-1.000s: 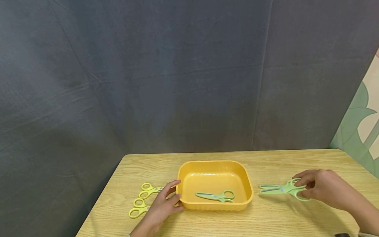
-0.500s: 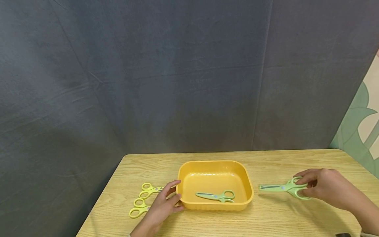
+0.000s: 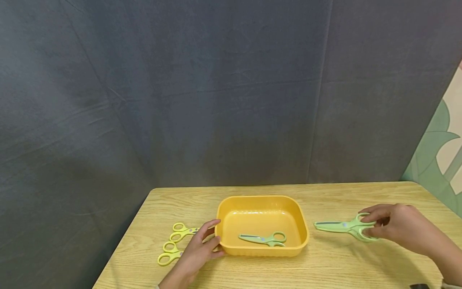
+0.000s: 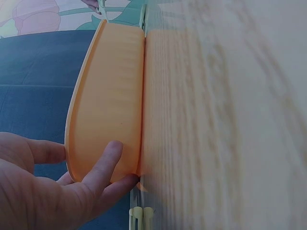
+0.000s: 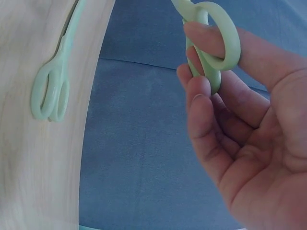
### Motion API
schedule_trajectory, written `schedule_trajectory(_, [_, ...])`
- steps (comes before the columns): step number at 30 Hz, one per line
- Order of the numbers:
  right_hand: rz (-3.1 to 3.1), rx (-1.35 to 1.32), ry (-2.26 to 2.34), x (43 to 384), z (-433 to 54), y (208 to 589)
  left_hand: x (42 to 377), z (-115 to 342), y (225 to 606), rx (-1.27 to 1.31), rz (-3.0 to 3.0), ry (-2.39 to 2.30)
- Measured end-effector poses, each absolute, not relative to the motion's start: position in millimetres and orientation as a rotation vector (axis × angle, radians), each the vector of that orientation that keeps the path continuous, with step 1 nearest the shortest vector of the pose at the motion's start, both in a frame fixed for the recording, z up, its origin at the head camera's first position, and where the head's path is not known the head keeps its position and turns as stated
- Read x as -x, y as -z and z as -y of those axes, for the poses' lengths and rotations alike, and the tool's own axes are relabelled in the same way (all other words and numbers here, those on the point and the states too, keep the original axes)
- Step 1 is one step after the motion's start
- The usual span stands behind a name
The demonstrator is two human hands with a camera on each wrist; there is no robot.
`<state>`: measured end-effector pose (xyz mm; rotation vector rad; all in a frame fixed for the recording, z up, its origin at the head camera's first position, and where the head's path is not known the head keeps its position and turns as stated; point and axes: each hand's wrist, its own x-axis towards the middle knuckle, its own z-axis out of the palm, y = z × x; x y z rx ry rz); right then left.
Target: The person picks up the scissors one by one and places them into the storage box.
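My right hand (image 3: pixel 397 226) holds green scissors (image 3: pixel 335 227) by the finger loops, blades pointing left toward the tray and held over the table. In the right wrist view, the thumb and fingers pinch a loop (image 5: pixel 230 40), while another pair of green scissors (image 5: pixel 55 81) lies on the table. My left hand (image 3: pixel 198 251) rests its spread fingers against the outside of the yellow tray (image 3: pixel 301 224) at its near left corner. In the left wrist view, fingertips (image 4: pixel 112 149) touch the tray's outer wall (image 4: pixel 112 86). Green scissors (image 3: pixel 265 239) lie inside the tray, loops to the right.
Two pairs of yellow scissors, an upper one (image 3: pixel 177 237) and a lower one (image 3: pixel 164 259), lie left of the tray, partly hidden by my left hand. The wooden table (image 3: pixel 361 196) ends at a dark grey cloth (image 3: pixel 231 100). A patterned wall (image 3: pixel 444 152) stands on the right.
The held scissors' blades, apart a second ago, have come together. My right hand has raised them slightly, tips tilting upward. My left hand and the tray have stayed in place.
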<state>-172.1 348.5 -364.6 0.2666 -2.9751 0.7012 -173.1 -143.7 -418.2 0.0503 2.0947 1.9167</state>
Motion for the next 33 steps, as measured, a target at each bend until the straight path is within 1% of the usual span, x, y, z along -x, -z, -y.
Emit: schedule_trajectory(33, [2.862,-0.195,-0.751,164,-335,353,175,144,419,-0.047,-2.101,-1.912])
